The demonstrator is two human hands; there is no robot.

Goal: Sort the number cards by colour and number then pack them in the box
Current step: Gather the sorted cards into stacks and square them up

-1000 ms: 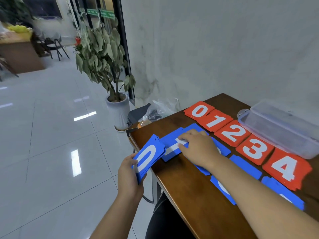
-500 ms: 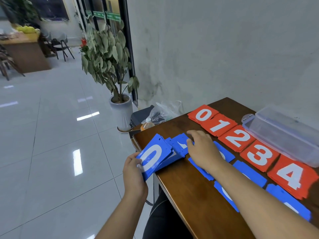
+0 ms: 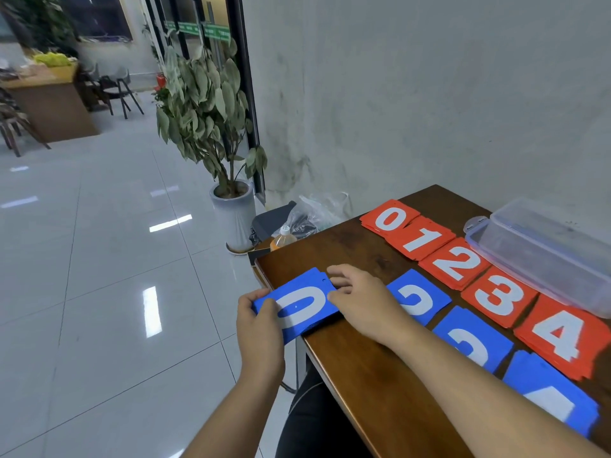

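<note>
- Both forearms reach in from the near edge, above dark trousers (image 3: 322, 411). The right forearm crosses the table (image 3: 363, 378) on a slant.
- The left hand (image 3: 261, 325) grips the near-left end of the blue 0 stack (image 3: 301, 309), with the thumb on top and the fingers wrapped under it.
- The right hand (image 3: 363, 302) pinches the opposite end of that stack, its fingers curled over the far-right corner.
- The stack lies across the table's left edge, with its left half out over the floor (image 3: 99, 292). I cannot tell if it touches the wood.
- Three more blue piles lie flat in a row running right and nearer: the blue 2 (image 3: 418, 300), the blue 3 (image 3: 472, 340) and the blue 4 (image 3: 552, 398).
- The right hand hides the blue 2's left edge, and the forearm cuts off the near-left corner of the blue 4.
- Behind them, five red piles overlap edge to edge in a parallel row: the red 0 (image 3: 390, 219), red 1 (image 3: 420, 241), red 2 (image 3: 454, 262), red 3 (image 3: 497, 297) and red 4 (image 3: 558, 338).
- One clear plastic box (image 3: 542, 252) lies along the wall side of the table, just behind the red 2 and red 3 and overlapping their far edges.
- Past the table's far-left corner stand one bottle (image 3: 282, 239) of orange liquid and a crumpled plastic bag (image 3: 317, 209).
- One potted plant (image 3: 211, 110) stands on the tiled floor beside a dark door frame.
- Far left, a wooden counter (image 3: 49, 107) and some chairs are blurred.
</note>
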